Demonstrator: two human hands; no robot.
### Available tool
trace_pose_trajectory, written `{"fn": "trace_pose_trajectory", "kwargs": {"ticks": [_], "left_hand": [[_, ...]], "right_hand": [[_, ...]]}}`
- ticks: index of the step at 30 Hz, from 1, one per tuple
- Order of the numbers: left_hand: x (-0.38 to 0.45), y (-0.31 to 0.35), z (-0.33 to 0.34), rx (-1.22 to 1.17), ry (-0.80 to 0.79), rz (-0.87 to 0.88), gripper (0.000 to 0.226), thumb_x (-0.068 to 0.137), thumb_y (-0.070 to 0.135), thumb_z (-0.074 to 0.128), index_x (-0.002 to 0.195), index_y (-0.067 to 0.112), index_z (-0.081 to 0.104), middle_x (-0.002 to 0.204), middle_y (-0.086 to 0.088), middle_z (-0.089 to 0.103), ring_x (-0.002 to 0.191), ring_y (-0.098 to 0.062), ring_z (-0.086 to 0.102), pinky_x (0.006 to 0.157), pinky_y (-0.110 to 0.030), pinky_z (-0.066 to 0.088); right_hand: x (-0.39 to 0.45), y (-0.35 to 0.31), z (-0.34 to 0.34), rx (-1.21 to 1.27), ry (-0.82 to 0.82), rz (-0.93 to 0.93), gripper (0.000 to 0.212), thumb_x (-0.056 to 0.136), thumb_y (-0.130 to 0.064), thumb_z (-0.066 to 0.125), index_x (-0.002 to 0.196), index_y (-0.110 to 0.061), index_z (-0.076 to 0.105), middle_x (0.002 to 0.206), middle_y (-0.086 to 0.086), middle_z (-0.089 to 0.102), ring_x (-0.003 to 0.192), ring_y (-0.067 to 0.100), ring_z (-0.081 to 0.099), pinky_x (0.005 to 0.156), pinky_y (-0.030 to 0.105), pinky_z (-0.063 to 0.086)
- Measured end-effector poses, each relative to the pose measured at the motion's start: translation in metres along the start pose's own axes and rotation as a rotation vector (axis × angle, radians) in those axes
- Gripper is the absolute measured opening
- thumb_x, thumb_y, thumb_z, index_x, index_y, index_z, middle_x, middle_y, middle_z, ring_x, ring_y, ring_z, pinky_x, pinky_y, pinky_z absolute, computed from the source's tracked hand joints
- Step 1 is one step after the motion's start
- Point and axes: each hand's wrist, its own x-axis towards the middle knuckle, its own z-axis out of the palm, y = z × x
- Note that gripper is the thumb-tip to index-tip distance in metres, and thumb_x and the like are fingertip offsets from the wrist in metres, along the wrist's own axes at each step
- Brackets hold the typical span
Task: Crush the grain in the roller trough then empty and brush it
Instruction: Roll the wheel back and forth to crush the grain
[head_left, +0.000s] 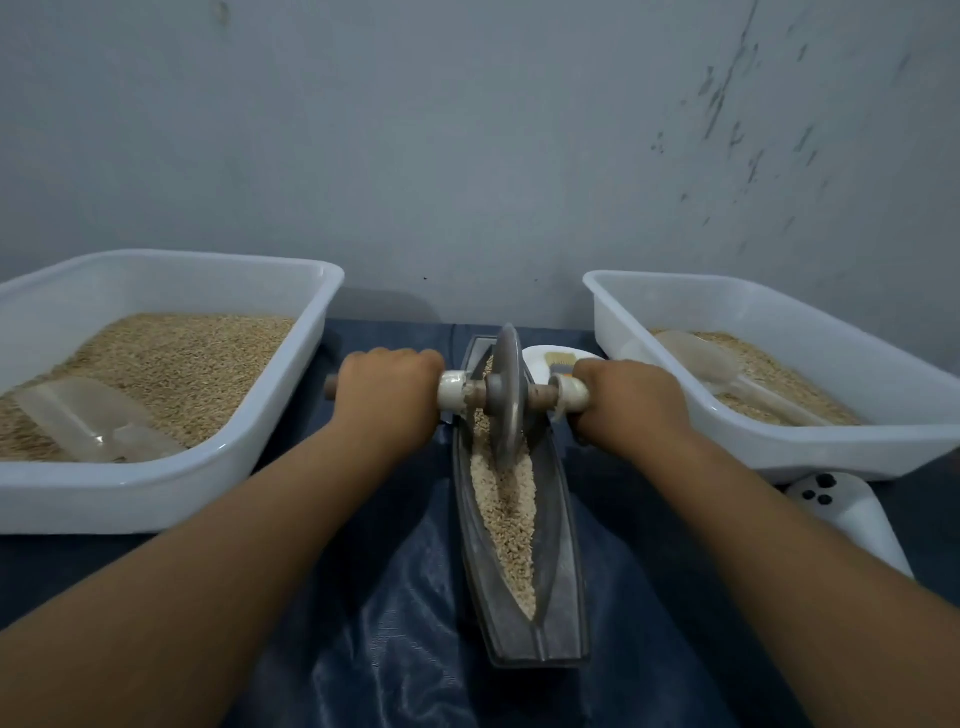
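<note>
Now my left hand (387, 395) and right hand (626, 397) each grip one end of the wooden axle through the grey metal roller disc (505, 389), standing at the far end of the long boat-shaped metal trough (566, 582), whose pale grain (506, 514) runs lengthwise toward me.

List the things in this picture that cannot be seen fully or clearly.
- Brush on white plate, head view: mostly behind roller disc and right hand.
- Far end of trough: behind the disc.
- Left tub: cut by frame edge.
- White device: half under right tub.
</note>
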Motion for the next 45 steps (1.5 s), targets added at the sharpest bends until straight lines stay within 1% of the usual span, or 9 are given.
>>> {"fn": "trace_pose_trajectory", "kwargs": {"ticks": [6,12,16,21,24,30,36,42,45], "left_hand": [[-0.06,0.003,-0.021,-0.051,0.074,0.058,0.029,0.073,0.031,0.065,0.071,0.027,0.036,0.06,0.008,0.037,0.053,-0.019,0.041,0.052,-0.028,0.027],[-0.089,0.005,-0.044,-0.126,0.166,0.191,0.045,0.052,0.022,0.079,0.064,0.026,0.036,0.05,0.007,0.044,0.039,-0.018,0.039,0.042,-0.025,0.028],[-0.071,0.005,-0.032,-0.044,0.139,0.168,0.039,0.059,0.024,0.078,0.066,0.025,0.039,0.053,0.008,0.042,0.045,-0.017,0.04,0.047,-0.027,0.029],[-0.015,0.005,-0.014,0.047,0.018,0.051,0.025,0.083,0.031,0.061,0.08,0.027,0.036,0.07,0.009,0.042,0.065,-0.017,0.043,0.063,-0.031,0.034],[0.008,0.005,-0.009,0.079,0.028,0.039,0.021,0.082,0.028,0.062,0.084,0.025,0.041,0.076,0.004,0.05,0.068,-0.019,0.043,0.065,-0.032,0.034],[0.0,0.005,-0.012,0.057,0.005,0.049,0.026,0.081,0.033,0.063,0.082,0.026,0.038,0.072,0.006,0.042,0.065,-0.018,0.041,0.064,-0.032,0.032],[-0.054,0.013,-0.039,0.037,0.085,0.131,0.03,0.078,0.033,0.064,0.077,0.027,0.034,0.064,0.009,0.035,0.059,-0.015,0.039,0.059,-0.03,0.03],[-0.087,0.008,-0.052,-0.05,0.151,0.19,0.036,0.054,0.026,0.081,0.064,0.023,0.047,0.05,0.006,0.045,0.041,-0.018,0.042,0.045,-0.025,0.03],[-0.076,0.005,-0.038,-0.037,0.103,0.148,0.032,0.063,0.029,0.075,0.067,0.026,0.044,0.054,0.008,0.044,0.046,-0.018,0.045,0.047,-0.026,0.03]], "right_hand": [[-0.06,-0.001,-0.029,-0.058,-0.033,-0.086,0.029,0.076,-0.038,0.061,0.066,-0.03,0.034,0.06,-0.01,0.044,0.058,0.011,0.046,0.045,0.023,0.021],[-0.097,0.002,-0.058,-0.042,-0.156,-0.075,0.025,0.075,-0.045,0.062,0.07,-0.035,0.04,0.064,-0.012,0.051,0.059,0.001,0.046,0.048,0.022,0.028],[-0.079,0.0,-0.039,0.002,-0.166,-0.027,0.025,0.076,-0.046,0.063,0.071,-0.033,0.042,0.066,-0.012,0.052,0.061,0.002,0.046,0.049,0.023,0.032],[-0.028,0.0,0.0,0.057,-0.001,0.01,0.018,0.081,-0.038,0.059,0.079,-0.033,0.042,0.074,-0.007,0.06,0.068,0.019,0.056,0.056,0.028,0.039],[-0.002,0.002,0.008,0.134,-0.019,0.043,0.02,0.08,-0.033,0.06,0.078,-0.037,0.04,0.067,-0.01,0.047,0.068,0.02,0.051,0.06,0.029,0.038],[-0.009,0.005,0.01,0.113,-0.033,0.023,0.019,0.078,-0.034,0.06,0.08,-0.037,0.041,0.065,-0.012,0.043,0.07,0.018,0.053,0.06,0.028,0.037],[-0.072,0.009,-0.024,0.098,-0.195,-0.03,0.019,0.078,-0.045,0.062,0.077,-0.033,0.048,0.071,-0.011,0.055,0.067,0.007,0.053,0.057,0.028,0.044],[-0.105,0.006,-0.061,0.006,-0.182,-0.081,0.021,0.073,-0.047,0.063,0.072,-0.036,0.046,0.061,-0.013,0.052,0.056,0.001,0.047,0.047,0.021,0.027],[-0.085,0.002,-0.051,0.004,-0.243,-0.042,0.017,0.074,-0.041,0.064,0.071,-0.033,0.049,0.065,-0.011,0.054,0.059,0.003,0.049,0.047,0.023,0.032]]}}
